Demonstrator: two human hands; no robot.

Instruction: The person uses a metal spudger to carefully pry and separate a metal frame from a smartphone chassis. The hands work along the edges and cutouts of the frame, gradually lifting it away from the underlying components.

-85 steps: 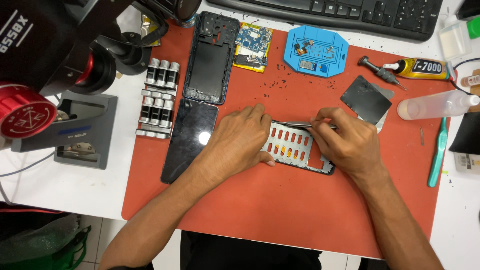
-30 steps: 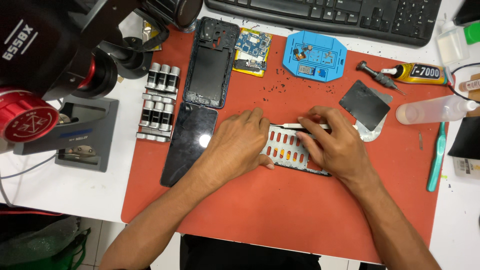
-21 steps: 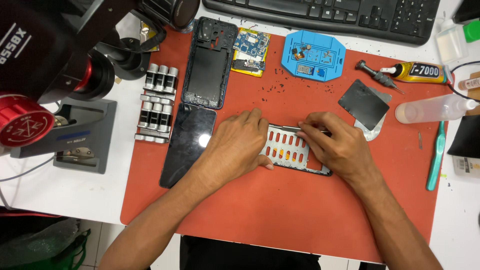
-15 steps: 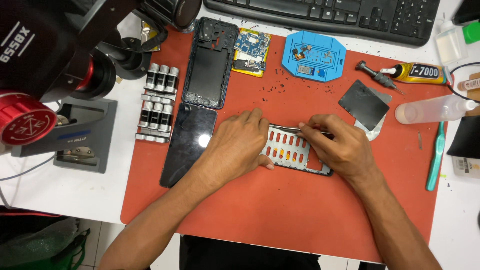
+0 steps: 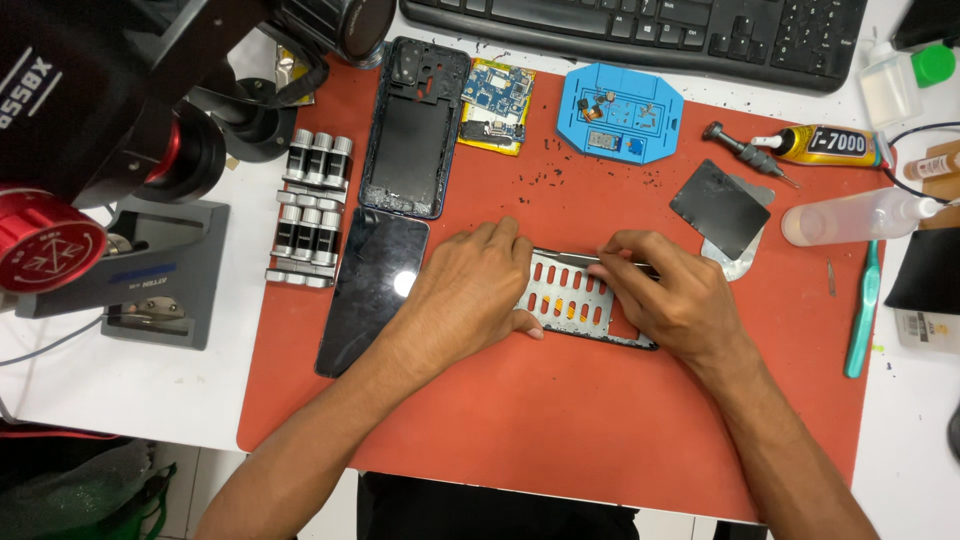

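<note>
Pressing slotted metal frame (image 5: 570, 300) on red mat (image 5: 560, 440), both hands clamped on it

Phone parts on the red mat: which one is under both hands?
The slotted metal frame: left hand and right hand press on it. The dark screen panel and empty phone housing lie untouched.

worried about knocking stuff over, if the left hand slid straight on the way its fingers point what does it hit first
Probably the blue fixture tray: the left hand points up and right across bare mat toward it.
</note>
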